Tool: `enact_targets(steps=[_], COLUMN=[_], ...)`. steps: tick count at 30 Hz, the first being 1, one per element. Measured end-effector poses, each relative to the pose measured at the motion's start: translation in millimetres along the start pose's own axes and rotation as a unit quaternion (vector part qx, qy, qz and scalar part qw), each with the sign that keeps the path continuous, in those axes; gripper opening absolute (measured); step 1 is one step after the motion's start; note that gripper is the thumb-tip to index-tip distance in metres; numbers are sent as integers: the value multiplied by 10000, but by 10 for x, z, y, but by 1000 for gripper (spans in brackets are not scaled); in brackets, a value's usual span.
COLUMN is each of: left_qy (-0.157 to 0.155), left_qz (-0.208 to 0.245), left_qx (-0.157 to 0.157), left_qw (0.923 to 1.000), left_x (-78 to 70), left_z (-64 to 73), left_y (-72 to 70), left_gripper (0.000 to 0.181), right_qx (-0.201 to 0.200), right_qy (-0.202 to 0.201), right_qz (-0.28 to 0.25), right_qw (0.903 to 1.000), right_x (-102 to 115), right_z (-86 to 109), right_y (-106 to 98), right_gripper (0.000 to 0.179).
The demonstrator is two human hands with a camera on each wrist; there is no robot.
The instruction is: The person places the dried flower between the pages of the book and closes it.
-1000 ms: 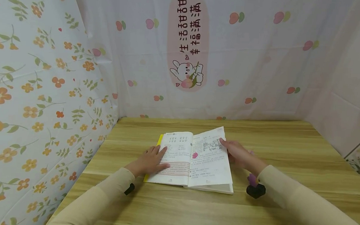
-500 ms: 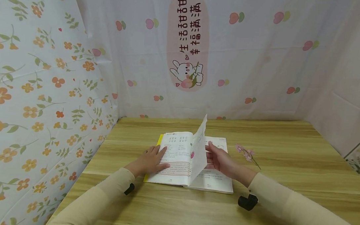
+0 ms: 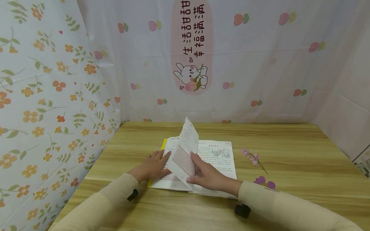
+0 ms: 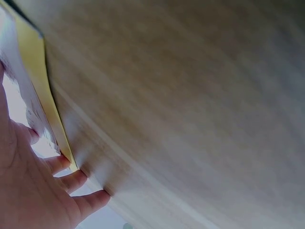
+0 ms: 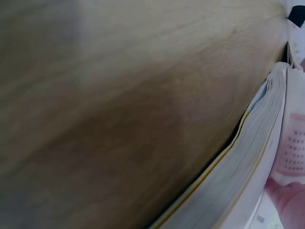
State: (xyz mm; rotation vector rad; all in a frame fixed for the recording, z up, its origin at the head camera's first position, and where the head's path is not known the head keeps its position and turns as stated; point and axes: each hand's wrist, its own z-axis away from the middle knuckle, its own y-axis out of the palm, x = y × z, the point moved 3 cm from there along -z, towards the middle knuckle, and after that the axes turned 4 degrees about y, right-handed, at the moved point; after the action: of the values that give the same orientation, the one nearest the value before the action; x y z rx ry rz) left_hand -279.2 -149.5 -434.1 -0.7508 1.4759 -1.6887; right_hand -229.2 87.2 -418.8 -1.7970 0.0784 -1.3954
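An open book point(image 3: 221, 167) with a yellow cover edge lies on the wooden table. One leaf point(image 3: 185, 154) stands up from the middle, leaning left over the left-hand page. My right hand point(image 3: 211, 176) is against the right side of this leaf, fingers extended and thumb low by its bottom edge. On the left page my left hand point(image 3: 152, 164) rests with spread fingers. The left wrist view shows its fingertips at the yellow cover edge point(image 4: 45, 95). In the right wrist view the thick page block point(image 5: 252, 152) shows, with a fingertip point(image 5: 290, 202) beside printed text.
A pink flower sprig point(image 3: 254, 158) lies right of the book. A purple flower point(image 3: 265, 182) is partly hidden behind the right sleeve. Black wrist devices point(image 3: 242, 210) sit under both forearms. Patterned cloth point(image 3: 254, 70) hangs behind and along the sides of the table point(image 3: 175, 213).
My right hand has swept left from the book's right edge, carrying the leaf up and over toward the left page. The sprig and purple flower are uncovered. The left hand stays put.
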Motion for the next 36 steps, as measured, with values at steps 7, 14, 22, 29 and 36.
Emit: enact_targets(steps=[7, 14, 22, 29, 36], left_qy=[186, 176, 478, 543, 821], left_qz=[512, 684, -42, -116, 139], left_qx=[-324, -421, -180, -259, -678], left_qw=[9980, 9966, 9987, 9981, 9942], left_x=[-12, 46, 82, 159, 193], left_z=[78, 77, 62, 40, 50], left_y=[-54, -21, -25, -30, -63], left_gripper=[72, 78, 66, 51, 45], right_qx=[213, 340, 265, 264, 161], right_qy=[165, -431, -1197, -1846, -2371], right_qz=[892, 2227, 3578, 4202, 4321], right_qw=[9956, 9733, 9257, 8881, 8700], right_x=[15, 14, -8, -18, -19], right_z=[-53, -116, -149, -185, -203], right_y=[65, 99, 87, 104, 111], right_gripper=[99, 89, 78, 72, 66])
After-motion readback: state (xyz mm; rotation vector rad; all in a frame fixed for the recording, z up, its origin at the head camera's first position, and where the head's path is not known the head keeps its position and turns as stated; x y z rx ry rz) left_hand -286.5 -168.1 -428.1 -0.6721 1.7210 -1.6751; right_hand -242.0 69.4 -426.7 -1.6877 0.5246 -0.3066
